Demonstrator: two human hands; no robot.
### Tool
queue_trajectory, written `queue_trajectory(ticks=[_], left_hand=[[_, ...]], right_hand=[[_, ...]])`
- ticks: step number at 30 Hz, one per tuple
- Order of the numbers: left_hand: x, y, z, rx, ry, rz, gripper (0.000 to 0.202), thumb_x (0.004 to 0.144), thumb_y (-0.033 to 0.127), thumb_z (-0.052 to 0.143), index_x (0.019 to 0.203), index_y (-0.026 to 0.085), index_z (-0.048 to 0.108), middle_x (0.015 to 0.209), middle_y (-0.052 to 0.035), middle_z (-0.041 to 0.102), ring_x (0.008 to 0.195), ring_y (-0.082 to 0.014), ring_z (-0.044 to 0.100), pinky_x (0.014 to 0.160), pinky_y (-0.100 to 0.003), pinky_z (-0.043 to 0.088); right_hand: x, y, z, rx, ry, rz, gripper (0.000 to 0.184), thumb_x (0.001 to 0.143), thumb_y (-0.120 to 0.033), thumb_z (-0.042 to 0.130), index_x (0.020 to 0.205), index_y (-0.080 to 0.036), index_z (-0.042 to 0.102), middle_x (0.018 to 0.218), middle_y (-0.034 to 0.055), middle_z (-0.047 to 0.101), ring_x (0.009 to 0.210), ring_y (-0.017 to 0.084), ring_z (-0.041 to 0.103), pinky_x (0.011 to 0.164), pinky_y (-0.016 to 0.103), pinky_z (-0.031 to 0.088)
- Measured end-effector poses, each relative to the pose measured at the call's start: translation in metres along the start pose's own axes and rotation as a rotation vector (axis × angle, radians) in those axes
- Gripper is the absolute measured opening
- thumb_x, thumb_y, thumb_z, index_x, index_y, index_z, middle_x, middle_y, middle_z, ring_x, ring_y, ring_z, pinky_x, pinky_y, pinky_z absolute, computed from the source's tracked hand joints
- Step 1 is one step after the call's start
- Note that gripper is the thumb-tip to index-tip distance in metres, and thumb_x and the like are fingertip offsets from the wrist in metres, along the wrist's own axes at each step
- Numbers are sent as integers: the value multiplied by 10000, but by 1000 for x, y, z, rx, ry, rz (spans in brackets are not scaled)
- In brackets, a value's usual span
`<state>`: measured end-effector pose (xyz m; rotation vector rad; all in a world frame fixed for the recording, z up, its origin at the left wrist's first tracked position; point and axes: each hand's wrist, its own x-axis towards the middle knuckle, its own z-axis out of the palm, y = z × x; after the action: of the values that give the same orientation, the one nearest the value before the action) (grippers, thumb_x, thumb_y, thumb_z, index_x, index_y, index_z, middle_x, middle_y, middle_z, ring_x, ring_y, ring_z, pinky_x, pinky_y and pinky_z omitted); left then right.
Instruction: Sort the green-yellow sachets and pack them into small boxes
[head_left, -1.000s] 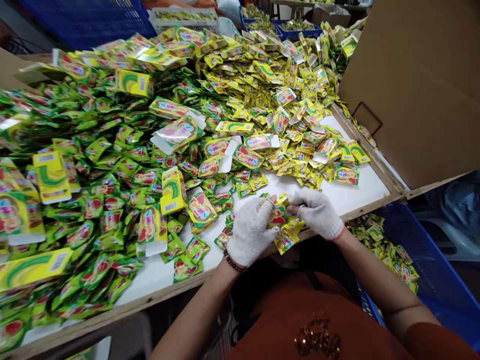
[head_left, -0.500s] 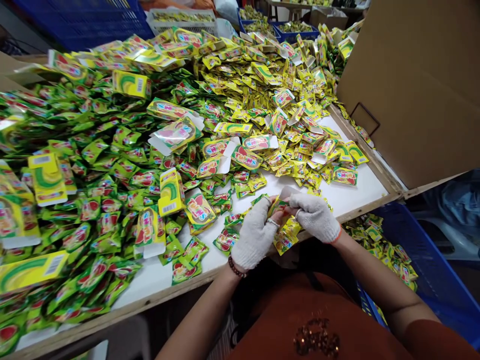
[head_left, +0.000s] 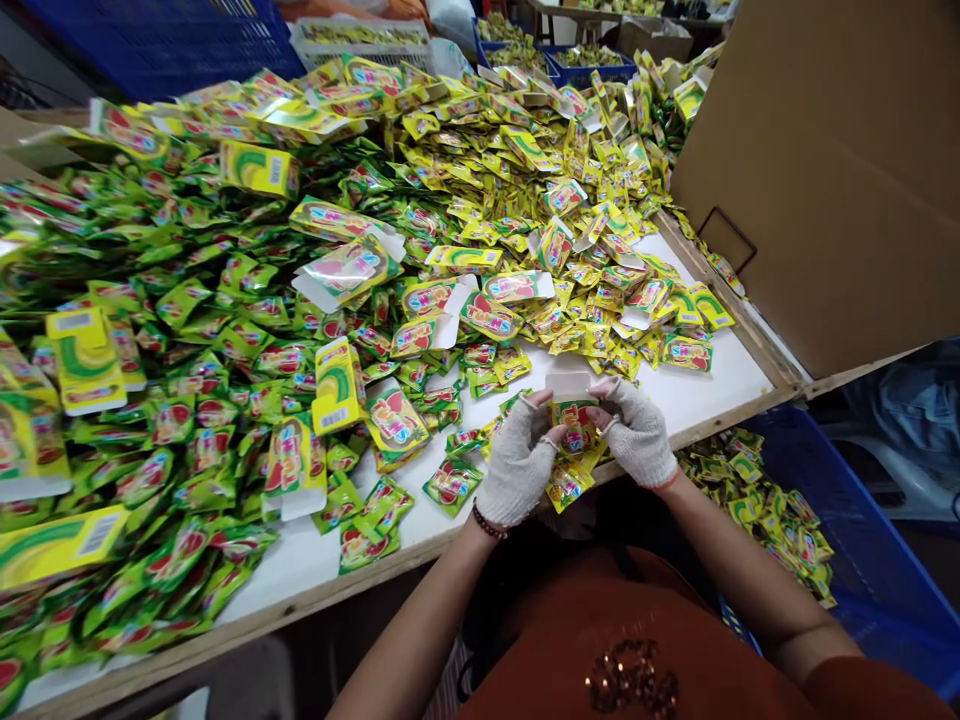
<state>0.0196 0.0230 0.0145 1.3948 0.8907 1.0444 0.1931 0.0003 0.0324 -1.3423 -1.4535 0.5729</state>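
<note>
Between my hands is a small candy box (head_left: 574,428), yellow and green with a red picture, its white end flap standing up on the far side. My left hand (head_left: 519,462), in a white fingerless glove, grips the box's left side. On its right side, my right hand (head_left: 636,436), gloved the same way, pinches it with thumb and fingers. Just below the box lies a yellow sachet (head_left: 568,486) at the table edge. Green sachets (head_left: 452,484) rest on the white tabletop to the left of my left hand.
A heap of green sachets (head_left: 187,420) covers the left, yellow sachets (head_left: 487,165) the back, with several boxes (head_left: 397,425) on top. A wooden rim (head_left: 315,592) edges the table. A large cardboard sheet (head_left: 817,170) stands right; below it, a blue crate (head_left: 862,560) holds sachets.
My hands have turned the box so its printed face is up and its white flap points away. My fingers have moved slightly apart to its two sides.
</note>
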Motion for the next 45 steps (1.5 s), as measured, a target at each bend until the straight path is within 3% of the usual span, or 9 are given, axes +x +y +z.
queue_trajectory(ticks=[8, 11, 15, 18, 20, 31, 36, 40, 45], left_hand=[[4, -5, -5, 228, -38, 140, 178, 892, 281, 603, 1040, 185, 619, 992, -54, 679, 932, -181, 667, 852, -332, 551], [6, 1, -3, 239, -17, 159, 120, 903, 302, 595, 949, 192, 605, 898, -25, 670, 835, -152, 654, 771, -287, 547], [6, 8, -1, 140, 47, 67, 278, 861, 289, 632, 1100, 204, 519, 969, -35, 667, 868, -153, 678, 783, -286, 560], [5, 8, -3, 57, 36, 11, 513, 842, 269, 648, 1297, 199, 423, 1001, -56, 687, 895, -167, 695, 828, -318, 565], [3, 7, -5, 51, 8, 3, 530, 849, 255, 632, 1333, 199, 427, 1004, -59, 698, 899, -167, 697, 831, -316, 564], [-3, 6, -4, 128, -46, 83, 463, 867, 230, 615, 1321, 211, 528, 1163, -90, 688, 1068, -190, 679, 926, -344, 558], [-2, 3, -8, 212, -50, 187, 411, 849, 162, 603, 1258, 209, 612, 1169, -83, 710, 1067, -200, 683, 935, -356, 562], [2, 4, -12, 336, -44, 314, 312, 849, 99, 556, 1090, 216, 716, 1071, -51, 754, 997, -190, 701, 946, -369, 558], [3, 10, -11, 386, -36, 365, 241, 859, 168, 625, 1073, 215, 726, 1027, -52, 760, 953, -188, 706, 900, -349, 574]], right_hand=[[6, 2, -15, -98, -145, -54, 104, 857, -252, 612, 783, -206, 669, 829, 36, 660, 837, 185, 630, 808, 325, 510], [10, 0, -12, -4, -143, 31, 93, 849, -290, 635, 860, -198, 636, 807, 27, 632, 776, 170, 610, 737, 300, 510], [13, -3, -10, 23, -167, 14, 280, 881, -280, 596, 1150, -207, 620, 872, 32, 658, 762, 166, 614, 718, 301, 520], [15, -8, -12, -96, -246, -145, 184, 902, -251, 568, 1024, -223, 702, 903, 49, 700, 858, 193, 653, 814, 332, 520], [16, -14, -15, -106, -306, -205, 176, 925, -263, 552, 961, -220, 719, 880, 51, 711, 847, 191, 665, 806, 319, 519], [27, -33, -24, -225, -374, -97, 125, 877, -253, 626, 847, -182, 724, 812, 40, 701, 785, 176, 632, 733, 287, 471], [28, -32, -27, -202, -425, -178, 174, 887, -189, 580, 806, -198, 733, 797, 45, 673, 765, 172, 613, 729, 292, 485], [26, -28, -31, -222, -541, -280, 299, 842, -82, 511, 955, -217, 753, 915, 60, 681, 842, 185, 637, 752, 292, 512], [17, -19, -31, -197, -491, -271, 472, 800, -13, 453, 1119, -226, 728, 888, 51, 673, 838, 180, 645, 780, 292, 529]])
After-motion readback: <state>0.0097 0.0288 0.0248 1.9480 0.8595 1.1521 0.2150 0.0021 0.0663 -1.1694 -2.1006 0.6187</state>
